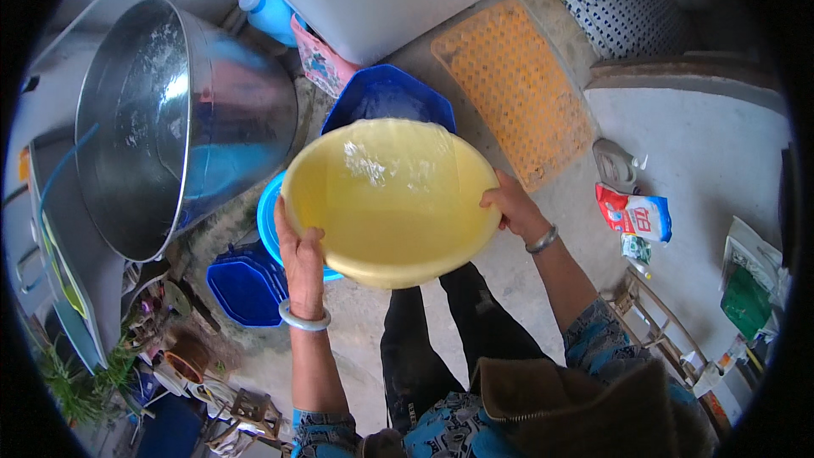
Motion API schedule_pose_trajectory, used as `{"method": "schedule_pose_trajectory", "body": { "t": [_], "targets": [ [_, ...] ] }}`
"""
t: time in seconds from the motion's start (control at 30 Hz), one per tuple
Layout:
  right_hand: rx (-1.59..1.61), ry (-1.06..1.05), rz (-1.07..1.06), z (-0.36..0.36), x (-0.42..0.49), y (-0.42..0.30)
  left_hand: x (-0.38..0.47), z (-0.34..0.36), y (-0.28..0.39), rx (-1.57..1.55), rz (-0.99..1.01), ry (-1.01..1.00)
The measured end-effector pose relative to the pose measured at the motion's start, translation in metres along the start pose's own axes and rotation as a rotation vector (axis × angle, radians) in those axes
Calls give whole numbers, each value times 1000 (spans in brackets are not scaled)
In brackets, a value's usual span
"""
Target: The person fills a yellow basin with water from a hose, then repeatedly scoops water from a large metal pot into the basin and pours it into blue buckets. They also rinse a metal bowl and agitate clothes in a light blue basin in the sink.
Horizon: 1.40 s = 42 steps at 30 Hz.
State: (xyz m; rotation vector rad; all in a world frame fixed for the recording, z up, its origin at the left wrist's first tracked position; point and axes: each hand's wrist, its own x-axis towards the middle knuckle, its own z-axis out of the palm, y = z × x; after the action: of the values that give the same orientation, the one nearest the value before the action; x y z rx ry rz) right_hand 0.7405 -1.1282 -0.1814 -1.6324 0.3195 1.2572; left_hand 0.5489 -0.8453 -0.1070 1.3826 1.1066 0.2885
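Note:
A large yellow plastic basin (388, 216) is held out in front of me between both hands, and water is pouring over its far rim. My left hand (302, 261) grips its left edge, the thumb over the rim. At the right edge, my right hand (514, 205) has its fingers curled over the rim. Just beyond the basin stands a dark blue plastic tub (388, 92), partly hidden by it. Beneath the basin's left side shows a light blue basin (270, 216), mostly covered.
A big metal vat (241, 108) stands at the left, with dark blue tubs (245, 292) below it. An orange perforated mat (515, 89) lies at the upper right. Along the right wall are a detergent bag (636, 213), a grey bottle (613, 165) and a wooden chair (655, 318).

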Motion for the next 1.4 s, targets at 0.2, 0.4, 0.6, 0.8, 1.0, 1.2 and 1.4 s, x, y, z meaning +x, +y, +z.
{"method": "schedule_pose_trajectory", "body": {
  "t": [0.2, 0.4, 0.6, 0.8, 1.0, 1.2, 1.4],
  "targets": [
    [152, -105, 114, -12, 28, 1, 11, 23, 22, 507, 291, -64],
    [188, -133, 369, -21, 68, 8, 48, 68, 41, 590, 433, -22],
    [468, -391, 438, -27, 95, 28, 74, 112, 65, 959, 716, 50],
    [726, 50, 675, 7, 86, 83, 42, 122, 84, 876, 777, 33],
    [69, -308, 170, 35, -4, 55, -10, 38, 97, 592, 728, 2],
    [15, -221, -15, 126, -113, -49, -98, -105, 131, 420, 685, 201],
    [-201, -338, -318, 242, -154, -139, -121, -225, 164, 238, 777, 581]
  ]
}}
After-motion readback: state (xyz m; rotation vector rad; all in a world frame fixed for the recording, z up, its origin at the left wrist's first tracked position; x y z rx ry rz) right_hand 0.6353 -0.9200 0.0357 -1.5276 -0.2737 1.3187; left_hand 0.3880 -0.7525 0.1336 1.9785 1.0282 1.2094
